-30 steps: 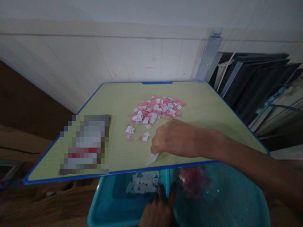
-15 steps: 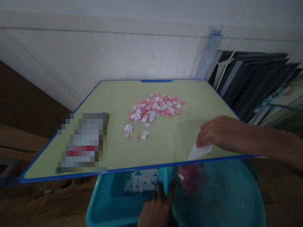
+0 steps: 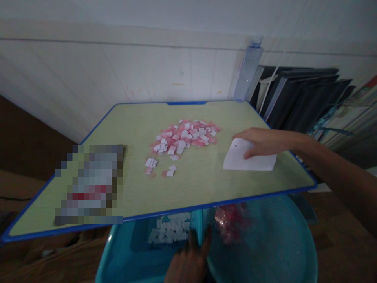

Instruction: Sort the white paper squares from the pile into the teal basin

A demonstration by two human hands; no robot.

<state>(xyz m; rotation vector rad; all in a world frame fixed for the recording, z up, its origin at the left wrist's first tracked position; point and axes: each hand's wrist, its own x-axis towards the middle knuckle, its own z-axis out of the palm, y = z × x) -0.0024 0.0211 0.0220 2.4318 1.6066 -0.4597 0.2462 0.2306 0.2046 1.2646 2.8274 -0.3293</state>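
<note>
My right hand is closed around a white flat plastic scraper with a small hole near its upper corner. The scraper's straight edge is low over the right side of the pale green folding table, contact unclear. To its left lies a heap of small white paper squares and pinkish translucent pieces. Below the table's front edge, my left hand straddles the adjoining rims of a teal tub and a round teal basket, a finger on either side.
White squares lie in the tub; a shiny reddish plastic bag sits in the basket. A blurred-out rectangular item lies on the table's left. Behind stand a clear bottle and dark flat panels against the wall.
My right hand has raised the scraper from the table's front edge and turned it so its broad face shows. The view has shifted slightly; my left hand stays at the rims.
</note>
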